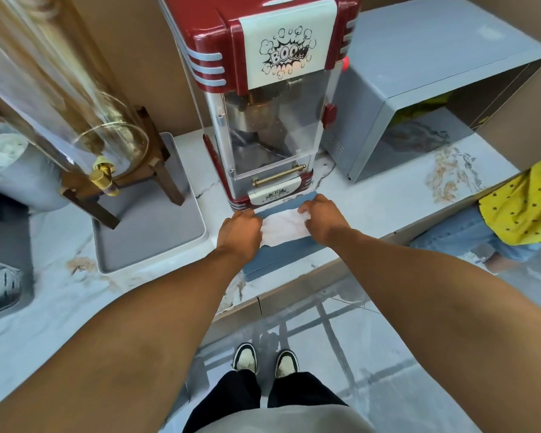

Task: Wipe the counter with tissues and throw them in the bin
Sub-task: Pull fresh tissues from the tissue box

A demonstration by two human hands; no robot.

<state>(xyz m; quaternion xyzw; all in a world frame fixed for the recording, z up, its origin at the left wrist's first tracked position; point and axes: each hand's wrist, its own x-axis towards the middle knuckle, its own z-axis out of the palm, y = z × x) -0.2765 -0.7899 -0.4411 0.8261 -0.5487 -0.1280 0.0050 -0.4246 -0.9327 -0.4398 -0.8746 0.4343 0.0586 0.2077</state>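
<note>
A white tissue (283,226) lies stretched over the top of a blue-grey tissue box (281,254) on the marble counter (372,207). My left hand (239,231) grips the tissue's left end and my right hand (322,218) grips its right end. The box sits right in front of the red popcorn machine (269,98). At the far left, a grey bin (16,179) lined with a bag holds crumpled white tissues (5,151).
A glass drink dispenser (75,98) on a wooden stand rests on a grey tray (150,232) to the left. A grey microwave (419,89) stands at the back right. A person in a yellow top (525,204) crouches at the right. The counter edge runs below the box.
</note>
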